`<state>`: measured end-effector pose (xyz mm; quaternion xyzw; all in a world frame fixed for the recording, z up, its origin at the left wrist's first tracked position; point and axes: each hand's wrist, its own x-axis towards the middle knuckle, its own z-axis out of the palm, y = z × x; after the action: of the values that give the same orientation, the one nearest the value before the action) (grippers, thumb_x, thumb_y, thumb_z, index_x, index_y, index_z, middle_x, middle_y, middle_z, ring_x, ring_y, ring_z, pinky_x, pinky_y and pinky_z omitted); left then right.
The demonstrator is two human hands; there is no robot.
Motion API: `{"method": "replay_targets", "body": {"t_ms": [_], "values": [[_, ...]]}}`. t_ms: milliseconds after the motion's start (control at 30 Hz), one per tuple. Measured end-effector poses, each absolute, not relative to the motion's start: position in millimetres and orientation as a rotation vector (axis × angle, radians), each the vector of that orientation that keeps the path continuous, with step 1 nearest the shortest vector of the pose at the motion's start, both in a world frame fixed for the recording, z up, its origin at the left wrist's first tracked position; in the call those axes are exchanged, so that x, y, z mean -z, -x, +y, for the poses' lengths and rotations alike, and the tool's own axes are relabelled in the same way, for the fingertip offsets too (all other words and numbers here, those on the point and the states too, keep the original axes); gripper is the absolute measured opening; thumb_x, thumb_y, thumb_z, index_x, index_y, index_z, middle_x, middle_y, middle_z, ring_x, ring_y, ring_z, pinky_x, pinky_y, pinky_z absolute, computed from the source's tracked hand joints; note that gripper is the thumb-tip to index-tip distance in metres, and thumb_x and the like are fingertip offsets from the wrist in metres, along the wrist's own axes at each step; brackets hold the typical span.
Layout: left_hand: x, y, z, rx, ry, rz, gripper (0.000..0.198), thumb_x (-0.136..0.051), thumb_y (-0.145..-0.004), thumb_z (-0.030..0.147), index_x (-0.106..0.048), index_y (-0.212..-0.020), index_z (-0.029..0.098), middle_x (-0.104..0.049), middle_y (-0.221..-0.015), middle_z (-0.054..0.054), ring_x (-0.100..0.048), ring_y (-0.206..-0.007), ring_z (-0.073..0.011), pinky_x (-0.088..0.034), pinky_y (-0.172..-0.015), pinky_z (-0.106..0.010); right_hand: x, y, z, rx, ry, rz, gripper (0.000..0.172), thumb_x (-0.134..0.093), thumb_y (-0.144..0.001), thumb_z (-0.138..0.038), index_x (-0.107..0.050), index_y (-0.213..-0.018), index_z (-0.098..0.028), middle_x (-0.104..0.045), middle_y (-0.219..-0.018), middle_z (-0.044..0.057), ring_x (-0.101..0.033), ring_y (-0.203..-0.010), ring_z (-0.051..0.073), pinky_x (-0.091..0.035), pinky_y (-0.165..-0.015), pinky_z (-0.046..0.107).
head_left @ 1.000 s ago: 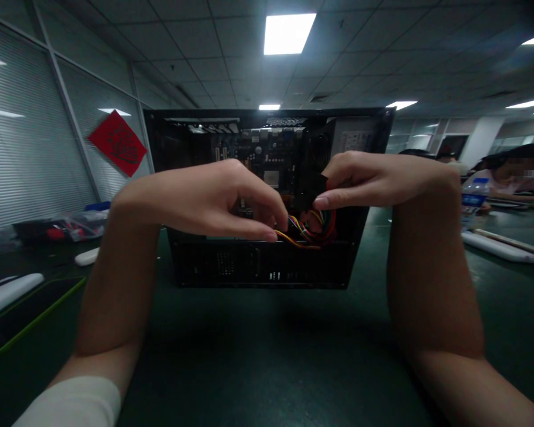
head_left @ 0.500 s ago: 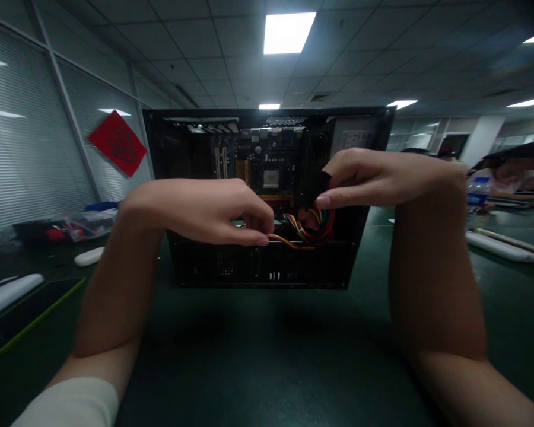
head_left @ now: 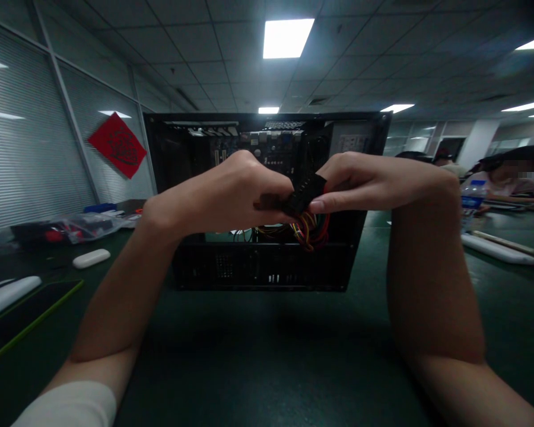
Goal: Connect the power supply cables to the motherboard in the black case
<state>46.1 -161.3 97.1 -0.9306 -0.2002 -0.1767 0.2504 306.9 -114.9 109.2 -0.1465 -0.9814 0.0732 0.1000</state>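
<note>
An open black computer case [head_left: 267, 270] stands on the dark green table [head_left: 267, 356], its motherboard [head_left: 273, 145] showing inside. In front of the opening, my left hand [head_left: 225, 196] and my right hand [head_left: 365, 181] meet, both closed on a black power connector [head_left: 300, 198]. A bundle of yellow, red and black wires [head_left: 311, 228] hangs from the connector down into the case. My left fingers curl over the connector's left end; my right thumb and fingers pinch its right end.
At the left lie a green-edged mat [head_left: 22, 317], a white oblong object [head_left: 91, 258] and clear bags of parts [head_left: 80, 225]. A water bottle [head_left: 471, 204] and another person [head_left: 511, 172] are at the right. A red paper square [head_left: 118, 144] hangs on the glass wall.
My left hand rose from the wires low in the case and closed on the connector beside my right hand. The connector and wires lifted slightly.
</note>
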Motion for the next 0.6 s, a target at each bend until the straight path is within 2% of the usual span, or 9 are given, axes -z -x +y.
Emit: {"method": "replay_targets", "body": {"t_ms": [100,167,233,300,400,500,600], "values": [[-95.5,-44.7,-159.8,0.493,2.469,-0.489,0.026,-0.063,-0.103,0.040,-0.067,-0.091,0.018,-0.068,-0.077,0.003,-0.061,-0.067,-0.0083,-0.044,-0.065,-0.024,-108.4,-306.0,-115.9,-0.226,0.431,-2.906,0.054,-0.056,-0.104,-0.061,-0.076,-0.096,-0.012,-0.055,-0.070,-0.003,-0.046,-0.064,0.008,-0.034,-0.056,0.022],[-94.0,-44.7,-159.0,0.535,2.453,-0.459,0.025,-0.062,-0.102,0.041,-0.068,-0.110,0.019,-0.071,-0.084,0.002,-0.065,-0.071,-0.0100,-0.046,-0.065,-0.024,-107.5,-305.0,-116.3,-0.213,0.437,-2.901,0.055,-0.056,-0.104,-0.062,-0.075,-0.091,-0.011,-0.053,-0.067,-0.003,-0.045,-0.061,0.007,-0.033,-0.053,0.022],[-92.5,-45.0,-157.9,0.592,2.450,-0.439,0.041,-0.063,-0.099,0.041,-0.061,-0.135,0.021,-0.073,-0.089,0.002,-0.069,-0.074,-0.0123,-0.047,-0.065,-0.026,-106.7,-303.7,-116.3,-0.180,0.456,-2.890,0.057,-0.057,-0.103,-0.063,-0.073,-0.085,-0.011,-0.050,-0.063,-0.004,-0.041,-0.057,0.006,-0.029,-0.049,0.022],[-91.7,-45.1,-156.8,0.618,2.452,-0.433,0.058,-0.065,-0.097,0.041,-0.050,-0.150,0.023,-0.074,-0.092,0.001,-0.070,-0.074,-0.0143,-0.048,-0.065,-0.027,-106.2,-302.4,-116.1,-0.156,0.466,-2.898,0.059,-0.057,-0.103,-0.064,-0.071,-0.081,-0.011,-0.047,-0.059,-0.005,-0.037,-0.053,0.006,-0.026,-0.046,0.022],[-92.3,-44.8,-156.8,0.599,2.452,-0.411,0.058,-0.068,-0.094,0.040,-0.052,-0.148,0.025,-0.075,-0.099,-0.001,-0.072,-0.079,-0.0160,-0.050,-0.068,-0.028,-105.9,-300.5,-115.3,-0.166,0.471,-2.931,0.062,-0.054,-0.103,-0.065,-0.073,-0.082,-0.011,-0.049,-0.059,-0.004,-0.038,-0.053,0.005,-0.025,-0.045,0.022],[-94.0,-45.0,-159.2,0.595,2.441,-0.390,0.045,-0.068,-0.095,0.038,-0.060,-0.137,0.025,-0.075,-0.117,-0.004,-0.074,-0.098,-0.0190,-0.054,-0.082,-0.030,-105.4,-299.4,-114.4,-0.184,0.496,-2.916,0.061,-0.053,-0.104,-0.066,-0.075,-0.091,-0.010,-0.054,-0.063,-0.003,-0.042,-0.056,0.006,-0.028,-0.048,0.021],[-94.7,-46.3,-162.1,0.591,2.421,-0.426,0.041,-0.068,-0.093,0.037,-0.062,-0.133,0.027,-0.074,-0.123,-0.004,-0.073,-0.111,-0.0216,-0.054,-0.091,-0.031,-104.6,-298.4,-114.0,-0.190,0.516,-2.905,0.059,-0.053,-0.104,-0.065,-0.074,-0.094,-0.011,-0.056,-0.066,-0.003,-0.044,-0.058,0.007,-0.030,-0.051,0.021]]}}
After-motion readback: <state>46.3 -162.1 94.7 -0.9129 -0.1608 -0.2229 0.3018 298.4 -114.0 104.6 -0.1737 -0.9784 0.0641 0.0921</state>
